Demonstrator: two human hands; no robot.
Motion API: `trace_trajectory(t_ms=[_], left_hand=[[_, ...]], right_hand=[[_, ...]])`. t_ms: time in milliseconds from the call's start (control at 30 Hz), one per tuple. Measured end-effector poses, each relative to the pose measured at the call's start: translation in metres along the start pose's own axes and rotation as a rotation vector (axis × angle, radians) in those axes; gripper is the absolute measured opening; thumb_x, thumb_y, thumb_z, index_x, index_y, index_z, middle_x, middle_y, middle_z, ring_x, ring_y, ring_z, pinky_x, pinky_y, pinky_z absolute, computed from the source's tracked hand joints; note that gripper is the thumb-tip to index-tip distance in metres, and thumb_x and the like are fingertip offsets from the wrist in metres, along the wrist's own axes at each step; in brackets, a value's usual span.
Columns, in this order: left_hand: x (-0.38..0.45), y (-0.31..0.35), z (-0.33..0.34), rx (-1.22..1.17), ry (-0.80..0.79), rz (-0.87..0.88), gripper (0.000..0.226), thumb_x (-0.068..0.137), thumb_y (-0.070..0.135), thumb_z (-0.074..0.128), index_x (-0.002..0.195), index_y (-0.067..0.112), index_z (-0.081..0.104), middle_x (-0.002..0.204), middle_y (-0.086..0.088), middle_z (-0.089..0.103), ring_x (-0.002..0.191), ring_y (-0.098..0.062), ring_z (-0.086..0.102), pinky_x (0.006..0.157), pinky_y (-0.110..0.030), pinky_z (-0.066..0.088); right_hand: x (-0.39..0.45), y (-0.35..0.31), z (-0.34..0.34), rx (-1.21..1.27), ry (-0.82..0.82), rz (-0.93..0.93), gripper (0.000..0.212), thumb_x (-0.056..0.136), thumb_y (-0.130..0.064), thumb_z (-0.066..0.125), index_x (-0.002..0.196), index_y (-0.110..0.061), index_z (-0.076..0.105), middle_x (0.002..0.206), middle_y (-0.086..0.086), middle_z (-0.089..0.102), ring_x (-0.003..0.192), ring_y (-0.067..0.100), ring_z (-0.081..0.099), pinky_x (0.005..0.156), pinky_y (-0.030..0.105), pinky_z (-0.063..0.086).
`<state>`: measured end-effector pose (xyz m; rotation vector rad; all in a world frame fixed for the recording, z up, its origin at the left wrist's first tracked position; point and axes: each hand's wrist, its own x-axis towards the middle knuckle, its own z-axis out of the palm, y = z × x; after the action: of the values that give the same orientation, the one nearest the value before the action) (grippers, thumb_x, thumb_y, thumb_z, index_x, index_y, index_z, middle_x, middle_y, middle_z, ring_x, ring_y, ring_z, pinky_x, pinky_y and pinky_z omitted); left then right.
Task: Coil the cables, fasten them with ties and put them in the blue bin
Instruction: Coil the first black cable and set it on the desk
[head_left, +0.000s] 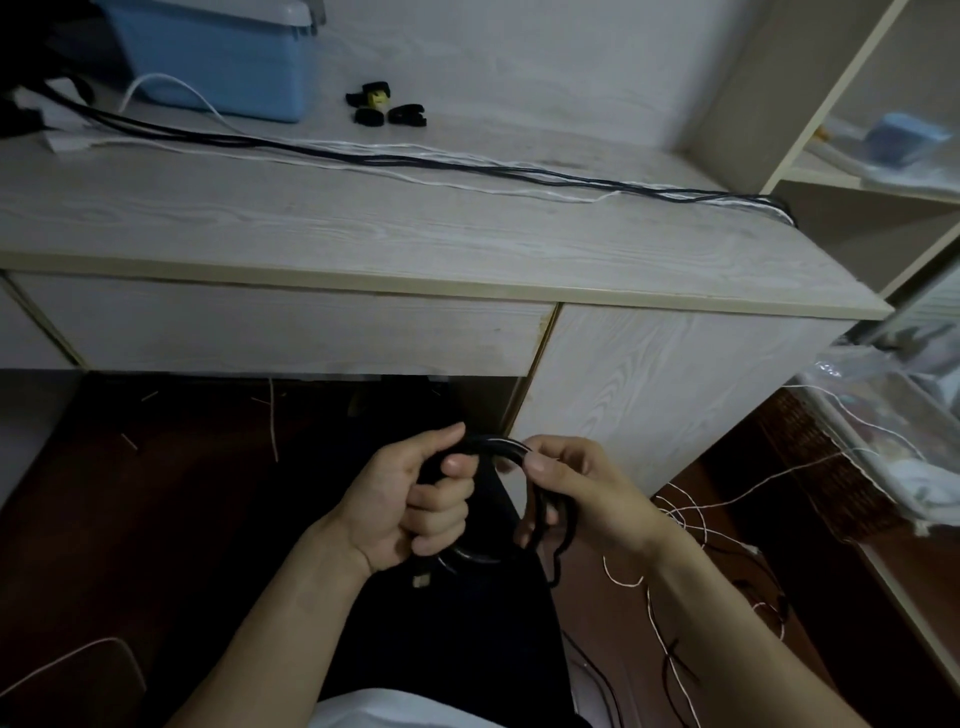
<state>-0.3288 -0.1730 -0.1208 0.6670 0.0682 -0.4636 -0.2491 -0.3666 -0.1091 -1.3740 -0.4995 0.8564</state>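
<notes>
Below the desk's front edge I hold a coiled black cable (497, 447) between both hands. My left hand (415, 501) grips the coil's left side, fingers curled round it, and a plug end hangs under that hand. My right hand (576, 491) pinches the coil's right side, where loose strands droop. The blue bin (218, 62) stands at the desk's back left. Several black ties (387, 106) lie on the desk just right of the bin. Black and white cables (467, 166) stretch across the desk top.
The wood-grain desk (415, 234) has a drawer front and a cabinet door below. Shelves (857, 156) stand at the right with a blue object on them. White and black cables trail over the floor (691, 519) at the lower right, beside a plastic-covered pile.
</notes>
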Motion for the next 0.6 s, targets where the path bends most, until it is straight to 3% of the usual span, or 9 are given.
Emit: trace_trajectory(t_ms=[67,133,200,267,333,467,600], left_hand=[[0.005,-0.005,0.005,-0.037,0.053,0.021,0.038,0.095,0.039,0.045,0.064,0.017,0.049,0.040,0.010,0.024,0.027,-0.005,0.023,0.028,-0.019,0.024],[0.010,-0.006,0.009,-0.053,0.108,0.057,0.036,0.093,0.037,0.045,0.063,0.016,0.048,0.040,0.009,0.023,0.027,-0.005,0.021,0.029,-0.020,0.018],[0.014,-0.005,0.012,-0.066,0.154,0.096,0.034,0.091,0.036,0.046,0.064,0.016,0.048,0.041,0.009,0.023,0.027,-0.006,0.019,0.029,-0.021,0.016],[0.016,-0.003,0.011,-0.076,0.158,0.108,0.035,0.095,0.035,0.043,0.066,0.015,0.049,0.043,0.008,0.024,0.030,-0.006,0.020,0.033,-0.022,0.017],[0.016,-0.003,0.007,-0.070,0.127,0.098,0.037,0.098,0.034,0.040,0.069,0.014,0.051,0.046,0.008,0.026,0.033,-0.007,0.024,0.036,-0.023,0.023],[0.013,-0.001,-0.002,-0.037,-0.044,0.056,0.035,0.101,0.030,0.038,0.078,0.013,0.057,0.051,0.007,0.035,0.041,-0.008,0.036,0.047,-0.025,0.039],[0.011,-0.008,-0.013,-0.097,-0.237,0.016,0.027,0.103,0.023,0.038,0.098,0.006,0.058,0.064,0.003,0.049,0.053,-0.009,0.048,0.059,-0.027,0.047]], right_hand=[[-0.001,-0.001,-0.004,0.082,-0.046,0.034,0.039,0.071,-0.046,0.085,0.084,-0.013,0.070,0.051,0.004,0.051,0.049,0.023,0.053,0.060,0.036,0.055],[-0.003,-0.001,-0.005,0.188,-0.124,0.039,0.030,0.081,-0.028,0.078,0.102,-0.009,0.068,0.075,0.013,0.066,0.065,0.027,0.065,0.073,0.042,0.055],[-0.004,0.000,-0.003,0.224,-0.142,0.045,0.034,0.090,-0.008,0.062,0.124,-0.003,0.059,0.100,0.020,0.069,0.076,0.030,0.069,0.082,0.046,0.055],[-0.001,0.003,0.001,0.244,-0.067,0.040,0.023,0.091,-0.015,0.065,0.111,-0.006,0.062,0.079,0.011,0.066,0.056,0.019,0.062,0.070,0.038,0.058],[0.001,0.005,0.003,0.367,-0.036,0.047,0.030,0.089,-0.027,0.069,0.105,-0.005,0.057,0.060,0.001,0.048,0.042,0.011,0.045,0.059,0.031,0.053],[0.003,0.006,0.001,0.552,-0.080,0.110,0.025,0.090,-0.024,0.066,0.105,-0.005,0.060,0.054,-0.007,0.032,0.039,0.004,0.029,0.042,0.020,0.036],[0.000,0.001,0.001,0.452,-0.071,0.137,0.029,0.080,-0.028,0.079,0.090,-0.009,0.059,0.051,-0.009,0.028,0.037,0.002,0.022,0.036,0.016,0.026]])
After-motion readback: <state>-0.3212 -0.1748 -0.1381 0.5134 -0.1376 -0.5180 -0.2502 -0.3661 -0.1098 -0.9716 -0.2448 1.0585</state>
